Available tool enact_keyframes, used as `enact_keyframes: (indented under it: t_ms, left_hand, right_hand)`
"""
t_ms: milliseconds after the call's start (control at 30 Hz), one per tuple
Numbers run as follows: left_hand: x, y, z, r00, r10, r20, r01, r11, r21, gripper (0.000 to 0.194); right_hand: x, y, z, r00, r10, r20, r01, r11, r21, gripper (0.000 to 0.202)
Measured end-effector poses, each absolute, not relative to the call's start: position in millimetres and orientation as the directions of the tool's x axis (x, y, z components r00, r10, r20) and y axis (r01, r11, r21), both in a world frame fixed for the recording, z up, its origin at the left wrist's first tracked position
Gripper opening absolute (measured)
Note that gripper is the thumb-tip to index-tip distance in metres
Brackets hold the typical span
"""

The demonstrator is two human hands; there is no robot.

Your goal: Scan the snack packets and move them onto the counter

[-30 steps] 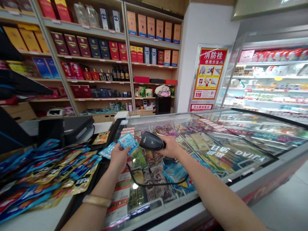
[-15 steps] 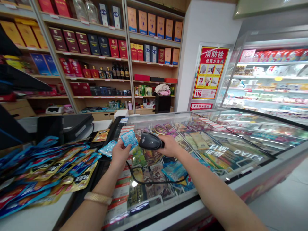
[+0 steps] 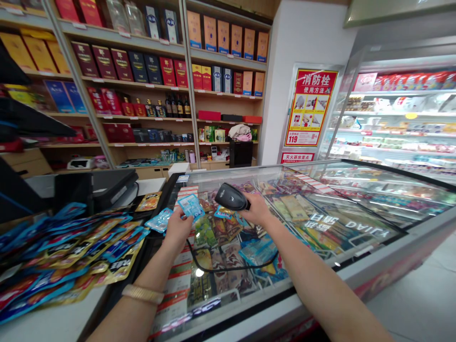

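A small blue packet [image 3: 191, 206] is pinched in my left hand [image 3: 179, 225], its printed face turned up. Close by on the left, another light-blue packet [image 3: 160, 220] lies at the edge of the freezer, partly behind my left hand. My right hand [image 3: 255, 209] is wrapped round the grip of a black barcode scanner [image 3: 231, 197], whose head points left toward the packet, with a gap between them. The scanner's black cable [image 3: 228, 270] loops over the glass lid [image 3: 233, 304]. Beneath the scanner shows a small blue and orange packet [image 3: 223, 212].
Piled snack packets [image 3: 81, 247] cover the counter on the left, beside a black device [image 3: 110, 187]. One orange packet [image 3: 148, 201] lies apart from them. The chest freezer [image 3: 356, 280] stretches right. Shelves of boxed bottles [image 3: 153, 66] stand behind, with a lit fridge [image 3: 402, 114] at far right.
My right hand has drawn the barcode scanner up and to the right, away from the blue packet. The left hand holds nearly the same place.
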State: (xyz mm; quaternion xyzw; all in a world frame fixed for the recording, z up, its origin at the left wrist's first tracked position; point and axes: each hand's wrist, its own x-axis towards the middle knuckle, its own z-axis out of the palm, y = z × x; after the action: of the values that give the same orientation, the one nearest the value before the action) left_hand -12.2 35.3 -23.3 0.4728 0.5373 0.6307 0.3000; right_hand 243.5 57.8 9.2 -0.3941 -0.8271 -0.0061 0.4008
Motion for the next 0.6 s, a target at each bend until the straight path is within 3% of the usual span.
enact_keyframes:
  t_ms: [233, 400, 500, 600]
  left_hand:
    - [14.4, 41.9, -21.3, -0.201, 0.972, 0.119, 0.133, -0.094, 0.987, 0.040]
    - [32.6, 46.6, -21.1, -0.067, 0.983, 0.173, 0.235, -0.153, 0.960, 0.031]
    - [30.0, 44.6, -17.2, -0.023, 0.955, 0.296, 0.527, -0.240, 0.815, 0.038]
    - [11.9, 38.6, -3.9, -0.018, 0.892, 0.451, 0.815, -0.249, 0.524, 0.045]
  right_hand:
    - [270.2, 73.2, 5.1, -0.157, 0.675, 0.721, 0.790, 0.524, -0.319, 0.021]
    - [271.0, 74.4, 3.2, -0.165, 0.690, 0.705, 0.802, 0.510, -0.311, 0.021]
    - [268.2, 72.1, 4.2, -0.181, 0.692, 0.699, 0.798, 0.518, -0.306, 0.026]
    - [265.6, 69.6, 4.9, -0.187, 0.696, 0.693, 0.803, 0.515, -0.300, 0.026]
